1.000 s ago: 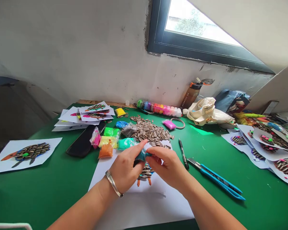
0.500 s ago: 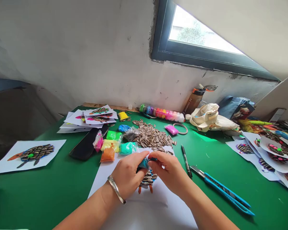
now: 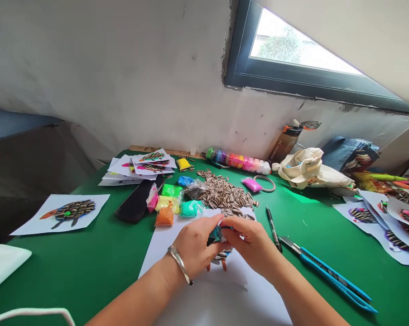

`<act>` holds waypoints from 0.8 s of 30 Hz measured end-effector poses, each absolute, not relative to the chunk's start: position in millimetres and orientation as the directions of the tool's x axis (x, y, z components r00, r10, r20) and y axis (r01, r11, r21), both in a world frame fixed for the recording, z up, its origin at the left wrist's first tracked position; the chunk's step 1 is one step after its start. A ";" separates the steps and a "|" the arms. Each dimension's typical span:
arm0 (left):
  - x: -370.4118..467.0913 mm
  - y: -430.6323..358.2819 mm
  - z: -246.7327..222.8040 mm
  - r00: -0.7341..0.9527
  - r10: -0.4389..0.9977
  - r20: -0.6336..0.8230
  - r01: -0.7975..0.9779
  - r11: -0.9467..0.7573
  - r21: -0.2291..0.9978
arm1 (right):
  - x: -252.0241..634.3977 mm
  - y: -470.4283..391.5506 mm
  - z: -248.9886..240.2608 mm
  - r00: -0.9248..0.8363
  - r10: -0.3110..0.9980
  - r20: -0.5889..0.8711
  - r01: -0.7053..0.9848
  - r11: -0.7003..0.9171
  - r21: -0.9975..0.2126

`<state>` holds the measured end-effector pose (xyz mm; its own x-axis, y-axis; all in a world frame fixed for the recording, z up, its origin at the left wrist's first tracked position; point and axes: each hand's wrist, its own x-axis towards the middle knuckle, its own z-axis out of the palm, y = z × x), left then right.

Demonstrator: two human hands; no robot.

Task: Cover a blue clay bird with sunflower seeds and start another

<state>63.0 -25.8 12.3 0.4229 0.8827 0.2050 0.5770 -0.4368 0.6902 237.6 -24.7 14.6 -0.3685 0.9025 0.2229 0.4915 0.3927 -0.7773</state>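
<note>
The left hand (image 3: pixel 198 241) and right hand (image 3: pixel 253 237) stay clamped on the teal clay packet (image 3: pixel 215 235) above the paper (image 3: pixel 252 299), now hiding more of the sunflower-seed figure (image 3: pixel 220 256); handling continues.

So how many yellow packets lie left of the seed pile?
2: a bright yellow packet beside the paper stack, and a pale yellow packet between the green packet and orange packet. Another might be hidden.

a slim, silvery bangle (image 3: pixel 180 265) (rather shiny) circles the bare left wrist (image 3: pixel 166 271).
</note>
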 end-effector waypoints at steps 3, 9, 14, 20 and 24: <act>64.4 -29.4 18.8 0.462 0.865 0.195 0.554 -0.454 0.698 | 235.7 -26.1 15.5 -0.355 0.917 0.183 0.491 0.349 -0.798; 63.2 -31.0 18.9 0.454 0.868 0.202 0.595 -0.464 0.657 | 236.0 -25.3 10.4 -0.317 0.948 0.034 0.261 0.121 -0.958; 62.1 -26.1 13.1 0.402 0.889 0.218 0.646 -0.444 0.621 | 233.9 -25.2 13.0 -0.320 0.946 0.048 0.190 0.114 -0.975; 62.5 -26.7 13.8 0.397 0.889 0.227 0.676 -0.451 0.583 | 233.4 -21.7 13.9 -0.264 0.964 0.036 0.109 0.067 -0.992; 59.8 -24.3 13.7 0.352 0.903 0.247 0.690 -0.429 0.583 | 236.9 -18.2 14.2 -0.210 0.977 -0.040 -0.042 -0.050 -0.998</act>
<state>59.8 -24.3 13.7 0.3520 0.9029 0.2469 0.6902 -0.4285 0.5831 236.9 -18.2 14.2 -0.2096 0.9770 -0.0399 -0.0422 -0.0498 -0.9979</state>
